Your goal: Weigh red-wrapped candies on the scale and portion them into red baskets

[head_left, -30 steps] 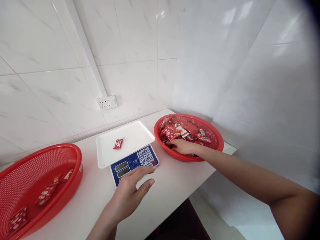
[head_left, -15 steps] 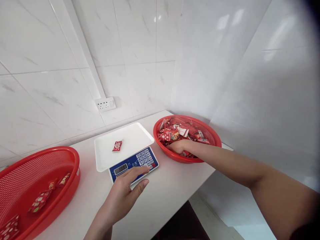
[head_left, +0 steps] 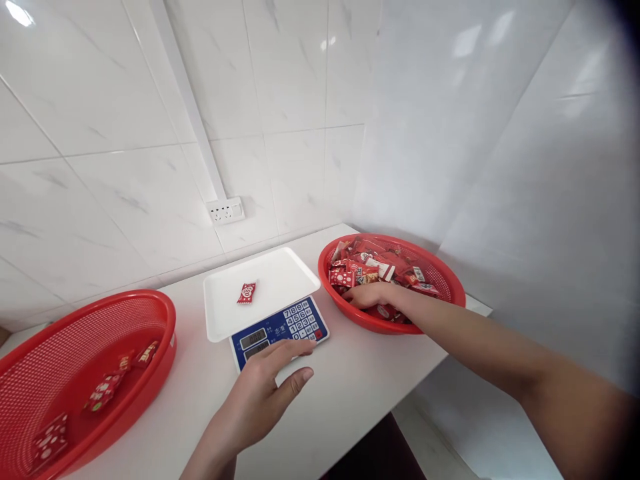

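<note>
My left hand (head_left: pixel 267 393) hovers over the front edge of a blue digital scale (head_left: pixel 280 327), its fingers stretched out and holding nothing. On the scale's white tray (head_left: pixel 280 273) lies one small red wrapped snack packet (head_left: pixel 247 293). My right hand (head_left: pixel 367 295) reaches into the red basket (head_left: pixel 453 293) on the right, among a heap of red snack packets (head_left: pixel 360 272). Its fingertips are sunk between the packets, so I cannot tell whether they grip one.
At the left stands another red basket (head_left: pixel 167 333) with several snack packets (head_left: pixel 105 392) spread along its bottom. Both baskets and the scale rest on a white table (head_left: pixel 345 393). Behind it is a tiled wall with a power socket (head_left: pixel 226 211); a smooth panel (head_left: pixel 500 220) rises at the right.
The whole view has shifted, so things sit a little further right. My right hand stays in the right basket, and my left hand keeps its place over the scale's front.
</note>
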`<state>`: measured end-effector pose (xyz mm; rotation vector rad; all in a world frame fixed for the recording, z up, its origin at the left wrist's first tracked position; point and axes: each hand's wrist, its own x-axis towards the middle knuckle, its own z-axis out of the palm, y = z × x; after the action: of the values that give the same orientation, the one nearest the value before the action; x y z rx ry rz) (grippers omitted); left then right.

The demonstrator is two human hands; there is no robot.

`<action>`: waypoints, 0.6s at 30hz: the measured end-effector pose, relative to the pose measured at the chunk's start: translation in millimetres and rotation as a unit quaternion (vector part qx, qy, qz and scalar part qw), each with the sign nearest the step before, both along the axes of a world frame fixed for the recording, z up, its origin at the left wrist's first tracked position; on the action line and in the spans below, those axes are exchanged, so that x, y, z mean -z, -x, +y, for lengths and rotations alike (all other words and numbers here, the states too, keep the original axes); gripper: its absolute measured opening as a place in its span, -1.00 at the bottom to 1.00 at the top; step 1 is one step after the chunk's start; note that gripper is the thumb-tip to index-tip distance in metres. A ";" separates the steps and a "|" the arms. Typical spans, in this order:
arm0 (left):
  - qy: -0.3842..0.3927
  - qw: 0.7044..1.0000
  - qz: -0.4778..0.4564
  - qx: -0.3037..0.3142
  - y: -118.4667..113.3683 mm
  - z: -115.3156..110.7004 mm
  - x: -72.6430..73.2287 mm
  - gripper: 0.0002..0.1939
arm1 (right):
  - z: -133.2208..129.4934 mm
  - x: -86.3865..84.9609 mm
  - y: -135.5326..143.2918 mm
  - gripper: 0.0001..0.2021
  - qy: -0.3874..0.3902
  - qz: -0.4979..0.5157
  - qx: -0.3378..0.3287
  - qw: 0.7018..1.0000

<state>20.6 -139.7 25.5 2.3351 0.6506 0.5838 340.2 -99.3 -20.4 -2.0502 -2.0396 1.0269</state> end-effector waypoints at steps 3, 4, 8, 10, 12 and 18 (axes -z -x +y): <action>0.006 1.000 0.011 -0.006 0.6 0.2 1.0 -0.71 | -6.5 -9.2 -9.3 -0.68 0.046 0.051 -0.025 0.997; 0.008 1.000 0.019 -0.005 0.2 0.4 1.2 -0.70 | -8.1 -10.3 -11.3 -0.63 0.047 0.062 -0.025 0.997; 0.018 0.999 0.047 0.006 -3.7 0.2 1.9 -0.69 | -8.9 -3.5 -11.1 -0.55 0.028 0.081 -0.001 0.996; 0.022 0.998 0.055 0.011 -6.0 -0.2 2.3 -0.68 | -7.2 1.5 -8.2 -0.61 0.016 0.083 0.014 0.996; 0.027 0.997 0.062 0.021 -7.8 -0.6 2.9 -0.68 | -6.3 2.1 -6.4 -0.69 0.006 0.087 0.027 0.996; 0.051 0.996 0.064 0.035 -10.8 -1.3 5.0 -0.67 | -14.8 -24.8 -18.6 -0.66 -0.068 0.135 0.070 0.986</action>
<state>31.4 -141.0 20.5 2.3027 0.6382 0.3635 358.8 -114.1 4.4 -1.8420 -1.7556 1.0435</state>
